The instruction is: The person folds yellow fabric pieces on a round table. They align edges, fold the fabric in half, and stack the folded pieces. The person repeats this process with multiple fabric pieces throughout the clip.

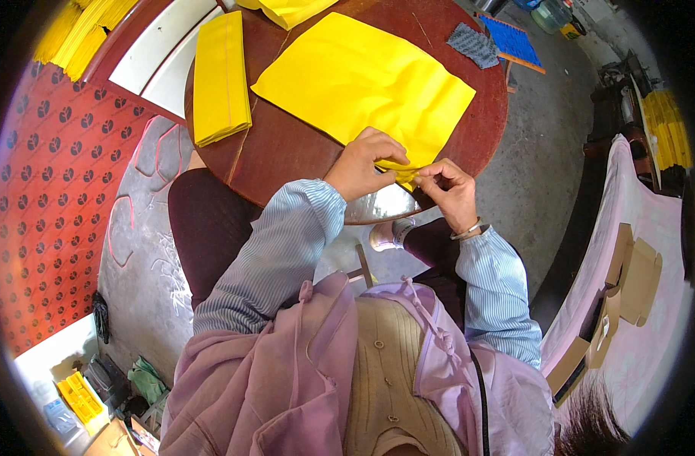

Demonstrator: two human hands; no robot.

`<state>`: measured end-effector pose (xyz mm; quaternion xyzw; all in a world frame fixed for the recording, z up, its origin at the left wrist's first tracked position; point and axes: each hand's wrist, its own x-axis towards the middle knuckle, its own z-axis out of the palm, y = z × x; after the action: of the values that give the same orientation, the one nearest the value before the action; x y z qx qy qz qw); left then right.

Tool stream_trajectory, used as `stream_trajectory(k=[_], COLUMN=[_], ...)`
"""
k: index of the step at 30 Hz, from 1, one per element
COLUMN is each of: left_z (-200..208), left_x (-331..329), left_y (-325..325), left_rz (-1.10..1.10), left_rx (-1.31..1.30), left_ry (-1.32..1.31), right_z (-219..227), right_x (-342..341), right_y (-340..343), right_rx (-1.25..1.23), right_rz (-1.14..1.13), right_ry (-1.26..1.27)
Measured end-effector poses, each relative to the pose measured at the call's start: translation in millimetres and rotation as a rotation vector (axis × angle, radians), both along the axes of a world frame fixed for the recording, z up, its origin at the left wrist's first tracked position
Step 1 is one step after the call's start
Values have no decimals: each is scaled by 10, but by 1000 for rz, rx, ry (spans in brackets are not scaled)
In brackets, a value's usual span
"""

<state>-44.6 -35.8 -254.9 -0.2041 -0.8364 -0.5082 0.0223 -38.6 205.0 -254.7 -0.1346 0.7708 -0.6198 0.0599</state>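
My left hand [360, 166] and right hand [451, 191] pinch a yellow rectangular cloth-like sheet [355, 80]; narrow grips seemingly steady its near folds. The round red-brown table [290, 156] supports it.

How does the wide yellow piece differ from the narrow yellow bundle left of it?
The wide yellow piece lies spread out; the narrow yellow bundle is folded. The left hand and right hand are at the piece's near edge; neither touches the bundle. The piece ripples; the bundle looks smoother. Both lie on the round table.

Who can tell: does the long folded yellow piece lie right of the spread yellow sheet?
No: the long folded yellow piece lies left of the spread yellow sheet.
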Motion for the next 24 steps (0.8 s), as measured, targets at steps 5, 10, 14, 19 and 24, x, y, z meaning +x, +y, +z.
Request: stream_trajectory(k=[5, 10, 14, 19, 24], left_z=[-34, -66, -65, -72, -62], left_x=[33, 8, 5, -6, -33], left_y=[67, 93, 77, 46, -34], left_rz=[77, 133, 147, 113, 19], left_rx=[-40, 53, 72, 65, 60], left_ry=[32, 24, -27, -29, -29], right_z=[-37, -36, 52, 120, 54], right_x=[16, 46, 51, 44, 34], right_y=[-5, -4, 3, 23, 12], right_rx=[-17, -22, 107, 219, 63], right_rz=[-9, -11, 10, 50, 13], right_ry=[-18, 19, 139, 208, 6])
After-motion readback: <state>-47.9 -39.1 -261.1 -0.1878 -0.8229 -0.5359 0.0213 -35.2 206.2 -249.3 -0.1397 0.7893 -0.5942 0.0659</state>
